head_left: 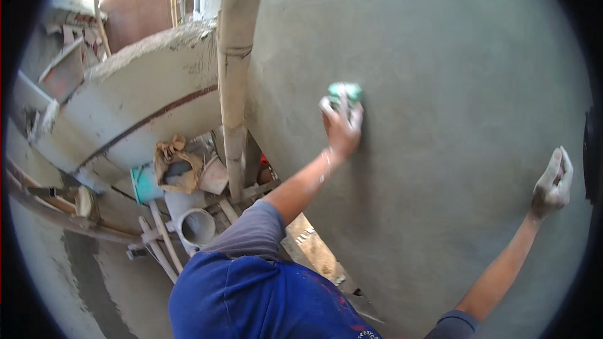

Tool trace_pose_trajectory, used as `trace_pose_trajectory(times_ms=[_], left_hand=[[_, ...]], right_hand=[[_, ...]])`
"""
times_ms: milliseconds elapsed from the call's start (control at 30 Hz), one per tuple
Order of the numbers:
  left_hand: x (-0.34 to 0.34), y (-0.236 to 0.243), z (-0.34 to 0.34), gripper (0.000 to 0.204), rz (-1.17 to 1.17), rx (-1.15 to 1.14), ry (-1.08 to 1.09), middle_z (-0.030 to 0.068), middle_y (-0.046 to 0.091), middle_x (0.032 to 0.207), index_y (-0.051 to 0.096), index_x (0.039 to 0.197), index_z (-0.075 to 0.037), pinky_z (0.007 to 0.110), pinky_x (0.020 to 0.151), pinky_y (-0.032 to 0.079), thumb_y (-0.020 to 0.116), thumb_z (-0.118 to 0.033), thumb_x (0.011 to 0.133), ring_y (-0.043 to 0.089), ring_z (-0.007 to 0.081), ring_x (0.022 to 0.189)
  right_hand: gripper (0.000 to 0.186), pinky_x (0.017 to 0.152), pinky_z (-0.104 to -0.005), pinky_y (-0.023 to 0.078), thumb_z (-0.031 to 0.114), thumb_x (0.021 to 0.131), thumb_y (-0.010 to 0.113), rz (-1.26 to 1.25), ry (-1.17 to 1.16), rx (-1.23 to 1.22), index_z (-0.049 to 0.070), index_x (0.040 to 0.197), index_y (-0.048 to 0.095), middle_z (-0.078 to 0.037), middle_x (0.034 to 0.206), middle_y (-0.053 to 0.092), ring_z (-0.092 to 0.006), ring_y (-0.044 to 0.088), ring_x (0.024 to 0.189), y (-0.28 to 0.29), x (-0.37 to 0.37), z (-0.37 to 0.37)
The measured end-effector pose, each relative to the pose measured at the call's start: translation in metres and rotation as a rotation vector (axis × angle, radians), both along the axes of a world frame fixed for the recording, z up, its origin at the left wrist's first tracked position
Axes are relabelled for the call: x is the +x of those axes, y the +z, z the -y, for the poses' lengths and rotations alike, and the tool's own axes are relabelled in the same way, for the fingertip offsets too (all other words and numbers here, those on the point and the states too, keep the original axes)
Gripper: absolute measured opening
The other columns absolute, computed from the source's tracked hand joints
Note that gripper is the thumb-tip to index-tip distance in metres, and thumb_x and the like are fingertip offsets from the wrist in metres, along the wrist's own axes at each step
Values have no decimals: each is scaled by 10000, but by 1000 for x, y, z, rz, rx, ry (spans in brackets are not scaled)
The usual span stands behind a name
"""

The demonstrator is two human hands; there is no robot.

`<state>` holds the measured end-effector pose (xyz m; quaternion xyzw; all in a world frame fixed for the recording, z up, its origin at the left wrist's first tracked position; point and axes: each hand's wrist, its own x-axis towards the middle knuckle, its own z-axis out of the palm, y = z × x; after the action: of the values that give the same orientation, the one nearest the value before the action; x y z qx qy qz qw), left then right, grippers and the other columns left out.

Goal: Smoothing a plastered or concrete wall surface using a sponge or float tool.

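A grey plastered wall (440,56) fills the right and middle of the head view. My left hand (342,127) presses a green and white sponge (342,93) flat against the wall, with the fingers wrapped over it. My right hand (553,182), grey with plaster, rests its loosely curled fingers on the wall farther right and lower; it holds nothing that I can see. Both forearms come up from the lower edge, past my blue shirt (264,295).
A pale vertical pipe (233,75) runs down just left of the wall. Far below lie a teal bucket (146,183), a crumpled paper sack (177,164), a white pipe fitting (196,226) and several loose poles (160,238). A curved concrete ledge (144,81) sits to the left.
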<state>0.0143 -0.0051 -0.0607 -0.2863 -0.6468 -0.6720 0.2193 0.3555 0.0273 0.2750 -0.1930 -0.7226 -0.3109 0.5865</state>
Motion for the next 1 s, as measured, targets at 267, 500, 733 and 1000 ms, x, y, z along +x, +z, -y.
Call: trace_pose_trajectory(times_ms=[267, 500, 733, 1000], left_hand=[[-82, -67, -13, 636, 490, 76, -169, 296, 458, 1215, 424, 1469, -80, 465, 933, 412, 624, -323, 917, 519, 410, 1056], [-4, 70, -10, 326, 168, 307, -68, 234, 516, 1085, 639, 1072, -9, 482, 838, 381, 714, -226, 841, 506, 356, 952], [75, 11, 25, 573, -450, 188, -234, 214, 439, 1256, 608, 1307, -264, 466, 956, 409, 782, -236, 762, 454, 382, 1155], [-29, -5, 1, 548, 217, 59, -123, 263, 371, 1303, 590, 1310, -83, 516, 980, 383, 751, -281, 825, 419, 440, 1173]], right_hand=[[220, 691, -223, 524, 190, 956, 669, -12, -82, 2, -7, 1040, 719, -60, 942, 735, -95, 664, 787, 7, 18, 3], [293, 650, -226, 500, 296, 944, 686, -68, -196, -36, 21, 1033, 734, -24, 869, 731, -78, 631, 719, 4, 19, -1], [293, 552, -212, 431, 259, 948, 686, -79, -158, -30, -7, 1070, 710, 12, 766, 682, -52, 498, 586, 3, 13, -3], [333, 546, -197, 379, 263, 952, 680, -50, -144, -36, -13, 1139, 674, 84, 600, 448, -34, 376, 543, 5, 6, 6]])
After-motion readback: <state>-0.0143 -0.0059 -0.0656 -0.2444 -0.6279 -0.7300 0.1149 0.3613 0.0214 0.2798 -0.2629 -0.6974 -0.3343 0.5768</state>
